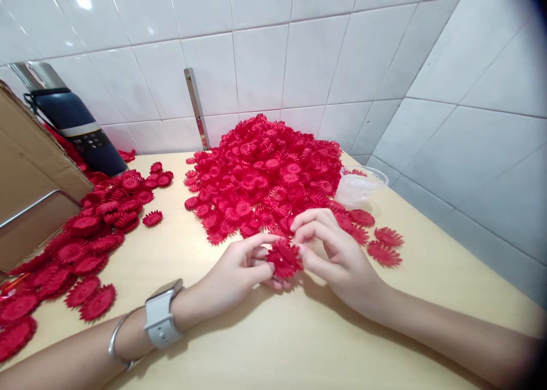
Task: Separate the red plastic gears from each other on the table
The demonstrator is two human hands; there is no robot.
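Note:
My left hand [241, 267] and my right hand [331, 250] meet over the table and pinch one red plastic flower piece [284, 259] between their fingertips. The left wrist carries a white watch [161, 317] and a thin bangle. Right behind the hands rises a big heap of the same red flower pieces [269, 173], piled against the tiled wall. A second, flatter spread of red flower pieces [92, 236] runs along the left side of the table.
The pale wooden table [273, 344] sits in a white-tiled corner. A cardboard box [29, 179] stands at the left, with a dark blue bottle [79, 125] behind it. A clear plastic cup [359, 186] lies by the heap's right edge, with loose pieces [384, 246] nearby.

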